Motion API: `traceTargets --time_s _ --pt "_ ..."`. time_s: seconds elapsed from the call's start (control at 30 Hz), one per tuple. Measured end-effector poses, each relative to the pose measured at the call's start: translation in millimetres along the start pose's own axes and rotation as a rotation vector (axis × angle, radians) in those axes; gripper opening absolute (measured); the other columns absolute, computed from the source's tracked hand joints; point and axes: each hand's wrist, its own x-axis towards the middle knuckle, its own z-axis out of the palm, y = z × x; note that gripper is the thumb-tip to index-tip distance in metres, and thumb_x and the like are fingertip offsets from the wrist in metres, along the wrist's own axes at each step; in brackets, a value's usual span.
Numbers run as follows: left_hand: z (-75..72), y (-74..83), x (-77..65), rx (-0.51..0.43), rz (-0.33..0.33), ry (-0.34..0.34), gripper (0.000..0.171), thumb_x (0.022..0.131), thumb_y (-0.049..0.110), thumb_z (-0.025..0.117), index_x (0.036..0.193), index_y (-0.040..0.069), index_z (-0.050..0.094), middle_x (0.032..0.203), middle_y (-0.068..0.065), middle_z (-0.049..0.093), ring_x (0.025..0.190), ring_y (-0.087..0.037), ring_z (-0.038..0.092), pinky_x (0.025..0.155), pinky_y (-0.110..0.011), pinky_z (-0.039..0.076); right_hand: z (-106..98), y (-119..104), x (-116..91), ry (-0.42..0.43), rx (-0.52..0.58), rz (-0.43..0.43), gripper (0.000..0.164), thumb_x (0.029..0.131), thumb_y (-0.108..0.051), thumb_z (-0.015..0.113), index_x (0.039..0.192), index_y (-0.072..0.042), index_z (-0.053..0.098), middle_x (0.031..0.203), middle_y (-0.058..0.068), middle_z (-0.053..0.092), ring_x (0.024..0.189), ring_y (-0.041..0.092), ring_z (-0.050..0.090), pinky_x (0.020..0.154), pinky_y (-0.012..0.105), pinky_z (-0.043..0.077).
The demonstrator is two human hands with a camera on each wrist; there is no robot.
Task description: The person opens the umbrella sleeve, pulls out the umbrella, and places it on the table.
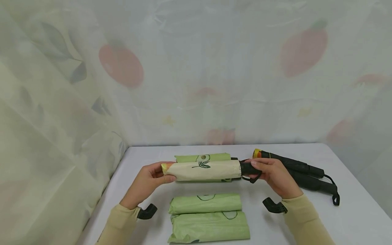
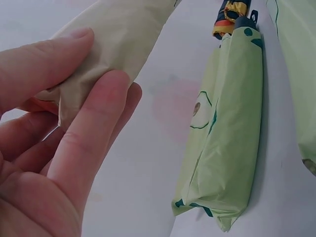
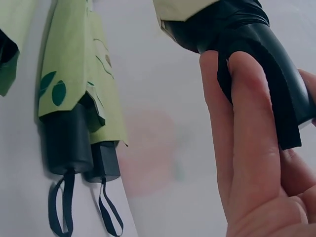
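A folded umbrella in a cream sleeve (image 1: 211,172) with a leaf print is held level above the table. My left hand (image 1: 150,180) pinches its left end between thumb and fingers; the left wrist view shows the wrinkled cream cloth (image 2: 113,44) there. At the other end, my right hand (image 1: 275,175) grips the black handle (image 3: 291,84), and a dark strap (image 3: 281,98) hangs across its fingers. Just behind the held umbrella lie green umbrellas (image 1: 190,158), partly hidden by it. Seen from the right wrist, two of them (image 3: 64,74) have black handles with loops.
Nearer the front edge lie two green folded umbrellas (image 1: 208,204), one before the other. Two black folded umbrellas (image 1: 315,182) lie slanted at the right, one tipped with yellow and orange. The white table (image 1: 349,217) meets a fruit-printed curtain (image 1: 214,68) at its back.
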Motion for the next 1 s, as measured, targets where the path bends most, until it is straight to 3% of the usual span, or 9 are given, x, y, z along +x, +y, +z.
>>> traceTargets --time_s 0.13,0.37,0.8,1.0 --pt "-0.8 0.3 0.2 0.005 -0.006 0.004 0.048 0.092 0.033 0.089 0.137 0.028 0.073 0.128 -0.006 0.078 0.111 -0.024 0.078 0.094 -0.034 0.065 -5 -2 -2 0.005 0.032 -0.01 0.043 0.11 -0.017 0.064 0.141 0.014 0.063 0.125 -0.004 0.079 0.107 0.014 0.078 0.096 0.034 0.065" --pt "-3.4 1.2 -1.8 0.006 -0.013 0.02 0.047 0.092 0.033 0.089 0.136 0.027 0.074 0.128 -0.005 0.078 0.111 -0.025 0.078 0.096 -0.035 0.065 -12 -5 -6 0.011 0.067 -0.007 0.033 0.111 -0.015 0.063 0.137 0.004 0.071 0.124 -0.003 0.08 0.102 0.018 0.08 0.095 0.032 0.065" --pt "-10.0 2.1 -3.3 0.024 0.006 0.033 0.047 0.093 0.032 0.088 0.136 0.022 0.074 0.126 -0.006 0.078 0.111 -0.023 0.078 0.095 -0.033 0.064 -23 -8 -9 0.013 0.058 -0.012 0.034 0.112 -0.016 0.061 0.137 0.005 0.07 0.126 -0.004 0.078 0.102 0.02 0.081 0.096 0.032 0.065" --pt "-11.2 2.1 -3.9 0.013 -0.004 0.051 0.045 0.092 0.031 0.089 0.134 0.025 0.075 0.126 -0.006 0.079 0.11 -0.023 0.078 0.096 -0.033 0.064 -26 -10 -11 0.003 0.059 -0.015 0.033 0.113 -0.016 0.059 0.138 0.001 0.072 0.127 -0.004 0.078 0.103 0.018 0.08 0.097 0.03 0.064"
